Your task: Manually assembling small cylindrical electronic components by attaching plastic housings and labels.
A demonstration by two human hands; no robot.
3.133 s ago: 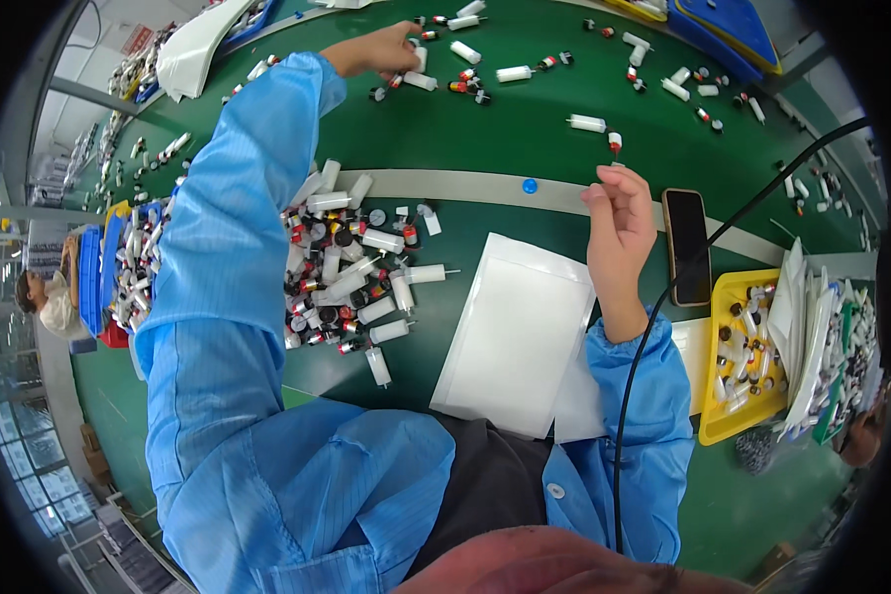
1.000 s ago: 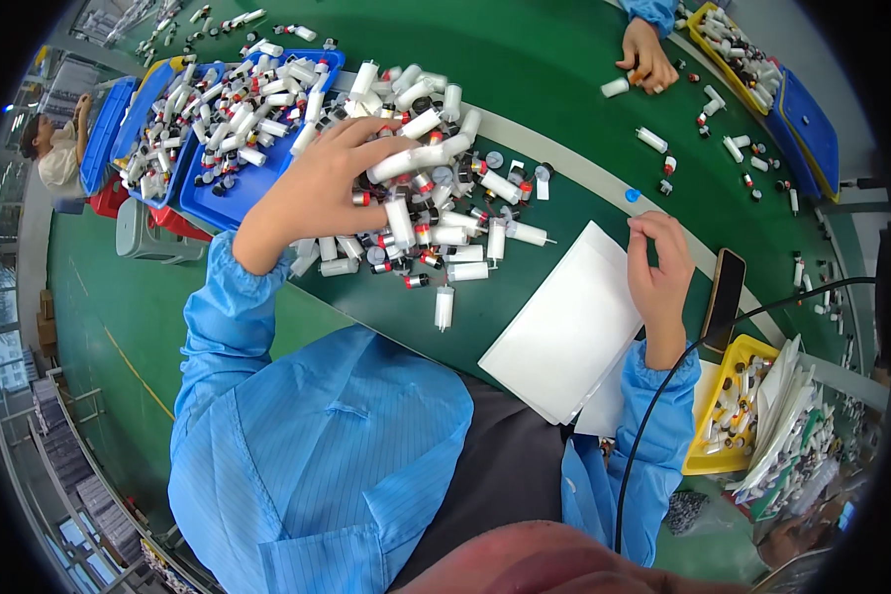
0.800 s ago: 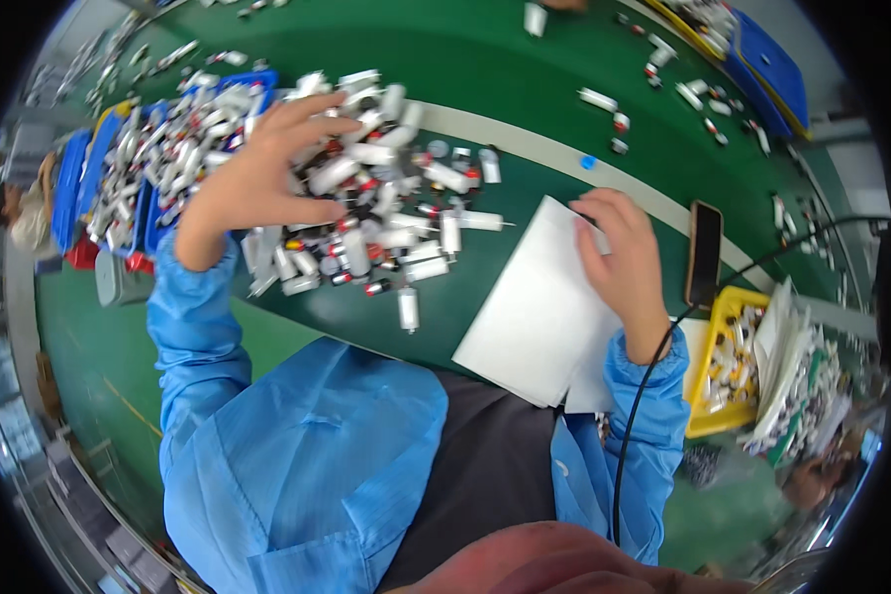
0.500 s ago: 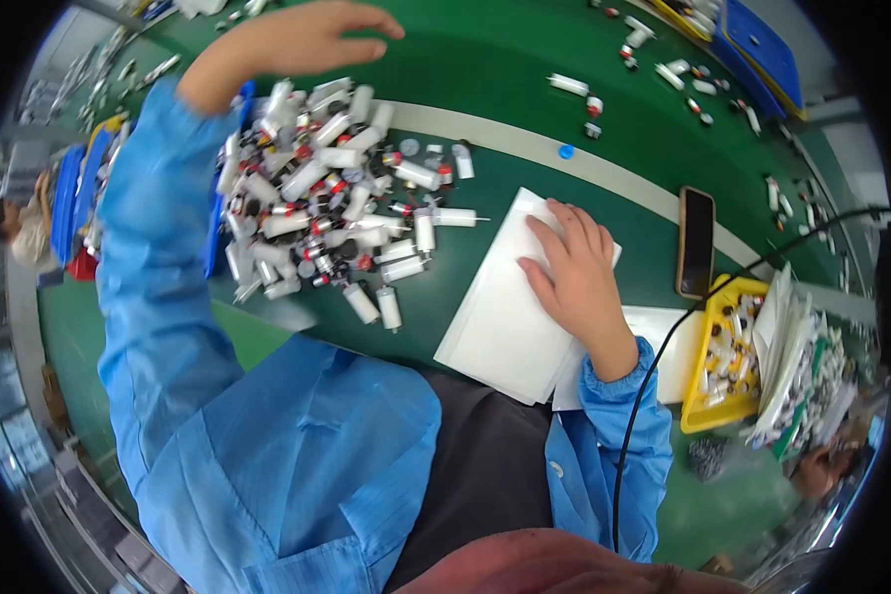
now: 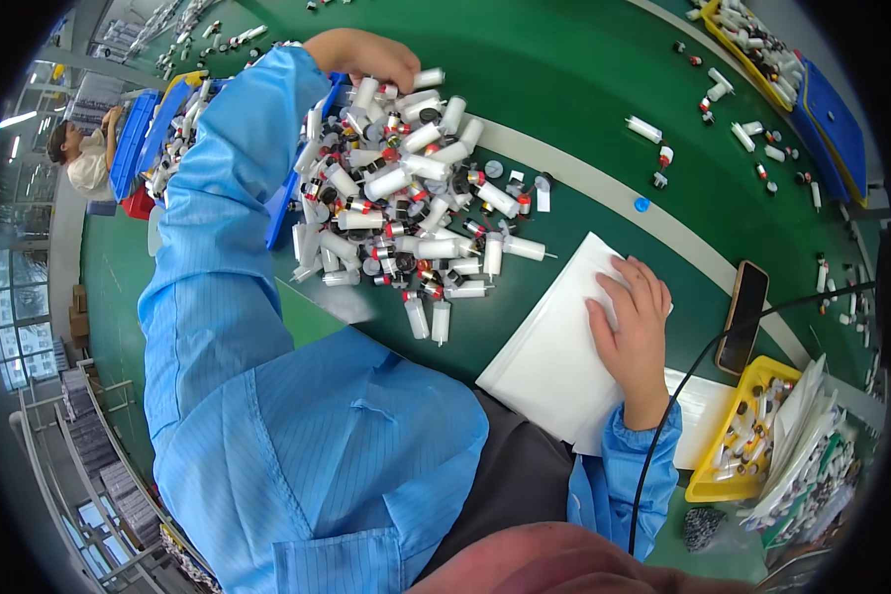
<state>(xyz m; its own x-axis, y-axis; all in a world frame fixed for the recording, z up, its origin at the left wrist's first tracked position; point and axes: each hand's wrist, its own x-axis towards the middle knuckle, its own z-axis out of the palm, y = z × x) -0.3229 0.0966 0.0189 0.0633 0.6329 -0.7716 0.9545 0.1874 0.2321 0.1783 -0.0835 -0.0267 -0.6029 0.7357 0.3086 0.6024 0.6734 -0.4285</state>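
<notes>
At the far edge of a heap of white plastic tubes [image 5: 386,183] with red and black caps, my left hand [image 5: 366,57] has its fingers curled down. A white tube [image 5: 429,77] pokes out past its fingertips and appears gripped there. Some tubes in the heap have a thin tip like a syringe's. The heap rests partly against a blue tray [image 5: 283,208], mostly hidden by my arm and the tubes. My right hand [image 5: 636,322] lies on a stack of white sheets or flat bags [image 5: 554,342], fingers stretched out and holding nothing.
Loose tubes [image 5: 643,129] and a blue cap [image 5: 643,205] lie on the green surface beyond. A phone [image 5: 742,317], a black cable [image 5: 708,346] and a yellow tray [image 5: 723,485] of small parts are at the right. Another person [image 5: 87,163] sits at far left.
My left hand has come down from above the green surface to the heap's far edge, its fingers now curled at a tube. The right hand stays on the white stack. The view has shifted.
</notes>
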